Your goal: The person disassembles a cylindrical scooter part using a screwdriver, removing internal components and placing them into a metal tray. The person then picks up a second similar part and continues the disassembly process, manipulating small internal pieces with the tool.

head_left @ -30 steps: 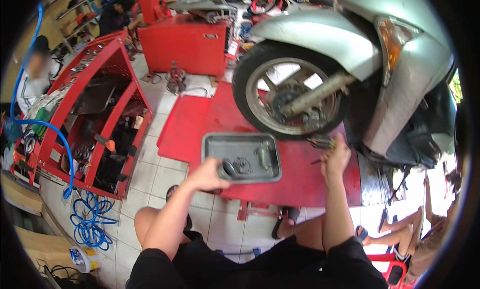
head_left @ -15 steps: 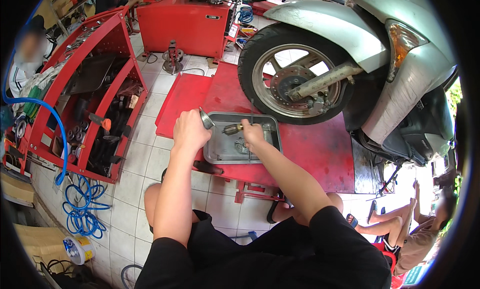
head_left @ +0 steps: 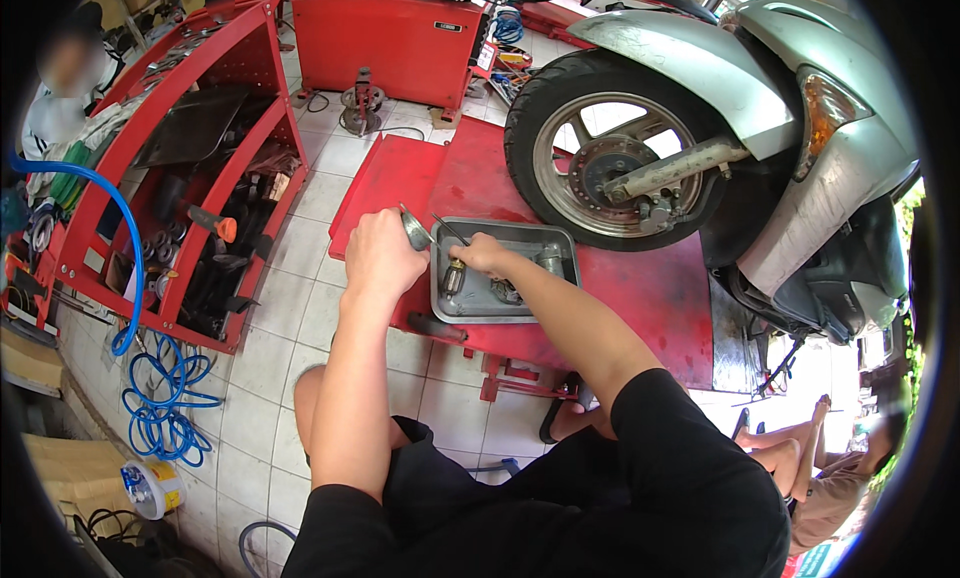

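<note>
My left hand (head_left: 384,252) is closed around a curved, cup-shaped metal part (head_left: 414,229), held at the left edge of a grey metal tray (head_left: 505,317). Over the tray, my right hand (head_left: 484,255) pinches a thin dark rod (head_left: 449,228) that points up and left toward the metal part. Just below these fingers is a brass-and-dark cylindrical part (head_left: 454,276); whether they touch it I cannot tell. Small metal parts (head_left: 506,292) lie in the tray, partly behind my right wrist. A round metal piece (head_left: 550,259) sits at its right end.
The tray rests on a red platform (head_left: 640,308) beside a silver scooter's front wheel (head_left: 612,158). A dark handle-like object (head_left: 437,326) lies at the platform's near edge. Left stand a red tool cart (head_left: 262,128) and a coiled blue hose (head_left: 165,403). Other people sit at both sides.
My right hand has shifted left within the tray, and the rod now slants toward my left hand. The brass part now points downward below my fingers. The whole view has shifted slightly.
</note>
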The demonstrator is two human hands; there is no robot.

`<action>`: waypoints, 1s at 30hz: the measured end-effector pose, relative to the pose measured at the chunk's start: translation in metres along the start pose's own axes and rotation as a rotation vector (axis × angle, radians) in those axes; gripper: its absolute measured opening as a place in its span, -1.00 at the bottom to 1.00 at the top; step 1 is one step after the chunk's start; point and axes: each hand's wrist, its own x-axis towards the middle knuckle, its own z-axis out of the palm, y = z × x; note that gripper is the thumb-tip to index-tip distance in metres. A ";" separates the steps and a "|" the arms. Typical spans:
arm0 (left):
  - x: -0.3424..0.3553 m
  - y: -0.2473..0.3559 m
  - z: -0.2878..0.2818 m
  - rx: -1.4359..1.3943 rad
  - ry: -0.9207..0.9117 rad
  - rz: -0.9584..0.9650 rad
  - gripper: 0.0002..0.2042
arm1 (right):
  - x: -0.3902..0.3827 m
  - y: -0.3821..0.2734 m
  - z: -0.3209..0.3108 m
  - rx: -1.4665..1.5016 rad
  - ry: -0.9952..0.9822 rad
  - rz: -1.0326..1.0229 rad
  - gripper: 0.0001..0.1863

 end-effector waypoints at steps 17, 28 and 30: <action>0.019 0.012 0.045 -0.023 -0.086 0.088 -0.53 | -0.120 0.053 -0.081 0.239 0.046 -0.140 -0.52; 0.006 0.004 0.151 -0.073 -0.328 0.074 -0.24 | -0.208 0.108 -0.134 0.034 0.381 -0.357 -0.72; 0.013 -0.008 0.160 0.057 -0.253 0.230 -0.25 | -0.208 0.110 -0.132 -0.097 0.391 -0.422 -0.74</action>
